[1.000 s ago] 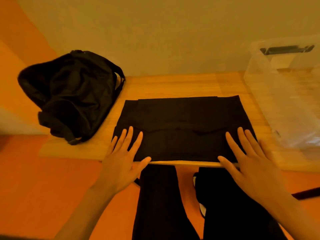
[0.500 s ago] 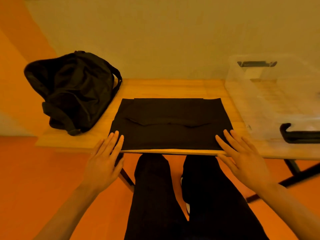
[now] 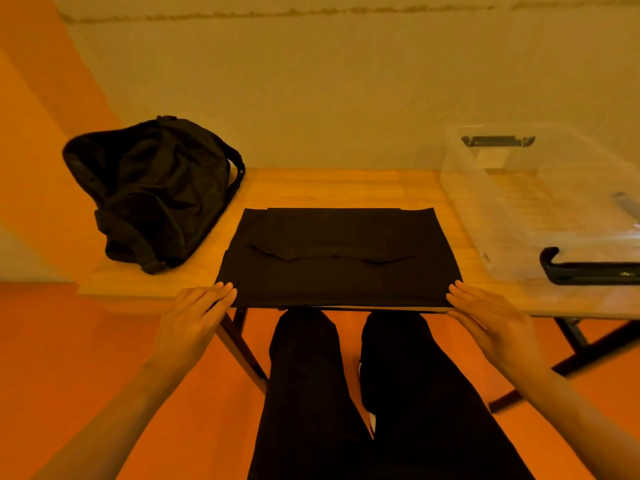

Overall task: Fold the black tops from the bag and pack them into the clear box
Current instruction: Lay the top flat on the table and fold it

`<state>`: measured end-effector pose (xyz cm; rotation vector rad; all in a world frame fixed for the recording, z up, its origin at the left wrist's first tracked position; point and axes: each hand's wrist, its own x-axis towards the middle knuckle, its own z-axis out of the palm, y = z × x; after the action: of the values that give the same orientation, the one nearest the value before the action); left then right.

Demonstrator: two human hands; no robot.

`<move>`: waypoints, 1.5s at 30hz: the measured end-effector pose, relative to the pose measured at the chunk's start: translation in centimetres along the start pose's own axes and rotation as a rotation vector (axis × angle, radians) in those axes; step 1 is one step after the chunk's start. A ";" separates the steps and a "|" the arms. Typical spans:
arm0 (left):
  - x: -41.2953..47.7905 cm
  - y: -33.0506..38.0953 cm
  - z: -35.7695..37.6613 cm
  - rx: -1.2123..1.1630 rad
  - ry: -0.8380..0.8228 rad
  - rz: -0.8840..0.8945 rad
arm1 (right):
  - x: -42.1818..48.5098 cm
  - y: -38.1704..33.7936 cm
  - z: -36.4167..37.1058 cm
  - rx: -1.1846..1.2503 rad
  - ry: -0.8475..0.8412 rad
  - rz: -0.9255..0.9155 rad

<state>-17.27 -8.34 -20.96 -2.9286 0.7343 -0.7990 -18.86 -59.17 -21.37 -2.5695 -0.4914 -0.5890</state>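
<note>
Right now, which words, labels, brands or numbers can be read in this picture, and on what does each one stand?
No text can be read.
Pale sticker on the far wall of the box: too blurred to read.
Small mark on the box's near wall: too small to read.
Bag: no text shows.
Top: no text shows.

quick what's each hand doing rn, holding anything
Left hand: open, flat at the near left corner of the folded black top, holding nothing.
Right hand: open, flat at its near right corner, holding nothing.
</note>
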 end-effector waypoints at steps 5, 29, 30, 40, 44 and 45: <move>-0.4 0.1 -0.6 -0.077 0.056 0.001 | -0.5 -0.3 -0.3 0.028 0.035 -0.012; 7.7 -1.6 -5.5 -0.852 0.153 -0.386 | 8.6 -2.3 -2.9 0.377 0.189 0.345; 8.4 -1.8 -5.2 -0.865 0.160 -0.390 | 9.4 -2.2 -2.5 0.363 0.211 0.353; 12.5 -4.9 -0.4 -0.827 0.173 -0.636 | 16.0 1.0 1.4 0.260 0.236 0.576; 13.7 -4.8 0.7 -0.809 0.158 -0.697 | 17.2 2.2 2.6 0.222 0.148 0.611; 14.0 -4.9 1.0 -0.808 0.165 -0.701 | 17.4 2.4 2.9 0.199 0.125 0.623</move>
<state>-3.99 -10.31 -14.49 -3.9790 -0.0550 -0.9452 -2.24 -55.62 -16.16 -2.2975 0.2800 -0.4391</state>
